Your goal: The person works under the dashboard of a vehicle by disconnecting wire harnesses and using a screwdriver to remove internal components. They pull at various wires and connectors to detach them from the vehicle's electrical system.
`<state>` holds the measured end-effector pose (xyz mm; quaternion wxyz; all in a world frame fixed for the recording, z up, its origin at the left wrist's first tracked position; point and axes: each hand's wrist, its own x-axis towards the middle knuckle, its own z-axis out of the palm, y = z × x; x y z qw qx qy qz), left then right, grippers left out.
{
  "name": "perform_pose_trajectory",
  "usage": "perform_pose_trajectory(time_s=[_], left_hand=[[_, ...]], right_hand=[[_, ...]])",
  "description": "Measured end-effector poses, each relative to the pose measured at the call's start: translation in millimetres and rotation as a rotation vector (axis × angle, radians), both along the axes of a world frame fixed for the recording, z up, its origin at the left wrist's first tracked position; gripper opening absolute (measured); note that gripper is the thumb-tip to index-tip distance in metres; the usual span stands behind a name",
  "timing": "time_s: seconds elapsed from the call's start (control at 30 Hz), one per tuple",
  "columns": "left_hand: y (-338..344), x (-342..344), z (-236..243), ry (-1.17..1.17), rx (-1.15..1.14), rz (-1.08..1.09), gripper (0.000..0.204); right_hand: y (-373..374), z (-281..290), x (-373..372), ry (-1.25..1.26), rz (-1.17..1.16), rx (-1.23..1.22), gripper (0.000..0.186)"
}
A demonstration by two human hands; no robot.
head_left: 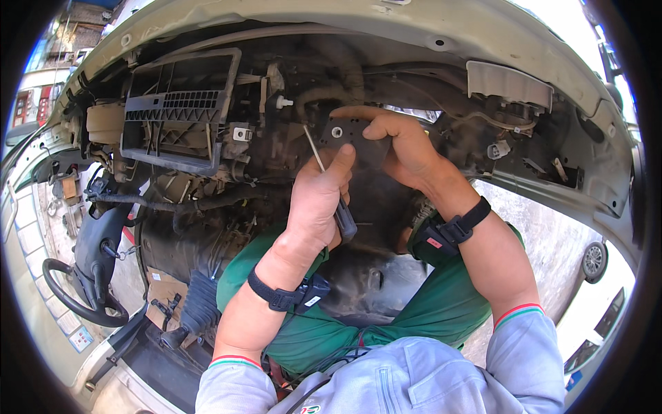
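Observation:
My left hand (316,193) is closed around a screwdriver (344,219); its thin metal shaft points up and left, and the dark handle shows below the palm. The thumb of that hand presses on the lower edge of a dark, flat part (355,131) with a light ring-shaped hole. My right hand (408,143) grips the same part from the right, index finger stretched along its top edge and thumb bent against its face. What lies behind the part is hidden.
Around my hands is a stripped vehicle dashboard space: a black vent frame (172,110), a cable harness (179,205), and a grey metal bracket (509,84). The steering wheel (83,293) and a ribbed gear-lever boot (201,303) are at left. A white car (596,324) stands outside at right.

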<state>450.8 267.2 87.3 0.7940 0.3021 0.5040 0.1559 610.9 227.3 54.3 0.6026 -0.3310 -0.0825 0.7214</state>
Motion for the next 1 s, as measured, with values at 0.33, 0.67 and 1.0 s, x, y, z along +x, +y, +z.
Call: perform_pose_trajectory(time_s=[0.33, 0.67, 1.0], left_hand=[[-4.7, -17.2, 4.4, 0.021, -0.135, 0.149, 0.017], [1.2, -46.9, -12.3, 0.06, -0.253, 0.256, 0.026], [-1.0, -49.6, -12.6, 0.033, -0.277, 0.251, 0.023]], right_hand=[[41.4, -3.8, 6.0, -0.493, -0.049, -0.151, 0.037], [84.1, 13.5, -47.7, -1.156, 0.19, -0.102, 0.076], [92.1, -1.1, -49.7, -1.224, 0.241, -0.059, 0.08]])
